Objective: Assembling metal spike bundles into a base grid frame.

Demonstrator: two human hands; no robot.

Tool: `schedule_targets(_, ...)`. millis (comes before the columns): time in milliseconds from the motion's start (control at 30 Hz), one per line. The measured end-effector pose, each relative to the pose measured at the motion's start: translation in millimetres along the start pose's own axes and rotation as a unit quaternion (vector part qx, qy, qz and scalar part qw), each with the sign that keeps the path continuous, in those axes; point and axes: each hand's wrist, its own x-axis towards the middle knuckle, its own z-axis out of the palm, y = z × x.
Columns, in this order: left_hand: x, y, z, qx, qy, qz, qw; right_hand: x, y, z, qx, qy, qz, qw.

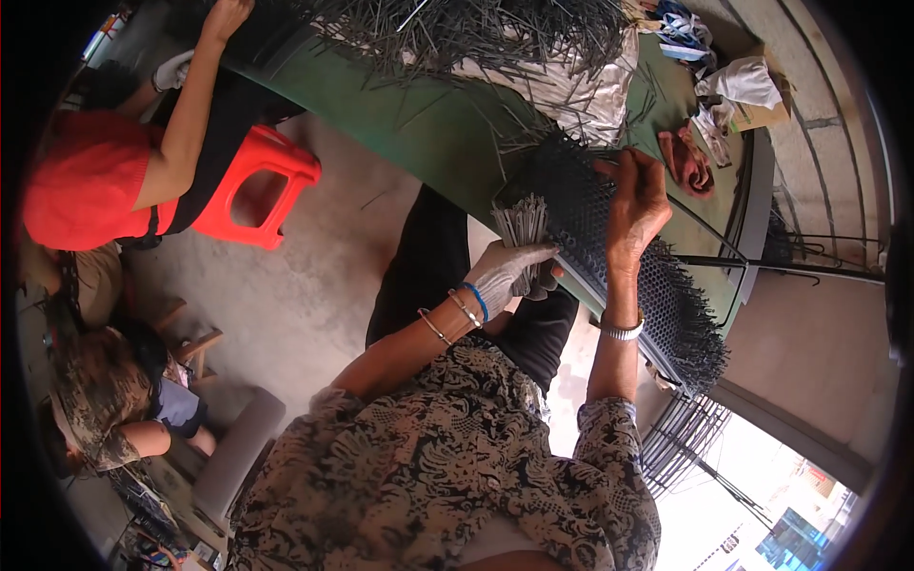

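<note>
My left hand (497, 270) wears a pale knitted glove and is closed around a bundle of thin grey rods (520, 221), their ends fanning out above my fingers. Just to its right lies a dark panel with honeycomb holes (583, 205), many black rod ends bristling from its right part. Over this panel is my right hand (636, 205), bare, with thumb and fingertips pinched together. Whether a rod is between those fingertips is too small to make out. The panel rests along the near edge of a green table (381, 124).
A large heap of loose black rods (476, 33) lies on white sheeting (609, 90) at the far side. Reddish cloth (685, 164) and a cardboard box (762, 112) are at the right. A person in red (95, 181) works at the left, near a red stool (257, 186).
</note>
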Motion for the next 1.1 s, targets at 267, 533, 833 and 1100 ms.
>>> schedule_targets(267, -1.1, 0.0, -1.1, -0.024, -0.049, -0.024, 0.998, -0.8, 6.5, 20.0, -0.107, -0.011, -0.050, 0.993)
schedule_targets(533, 3.7, -7.5, -0.1, -0.073, -0.043, -0.013, 0.996, -1.2, -1.9, 18.5, -0.160, 0.004, -0.085, 0.983)
schedule_targets(833, 2.7, -6.6, 0.8, -0.072, -0.042, -0.029, 0.996, 6.2, -3.0, 10.3, -0.192, -0.024, -0.103, 0.976)
schedule_targets(1100, 3.4, -8.4, -1.1, -0.065, -0.060, -0.035, 0.995, 14.3, -13.5, 4.4, -0.167, -0.076, -0.070, 0.980)
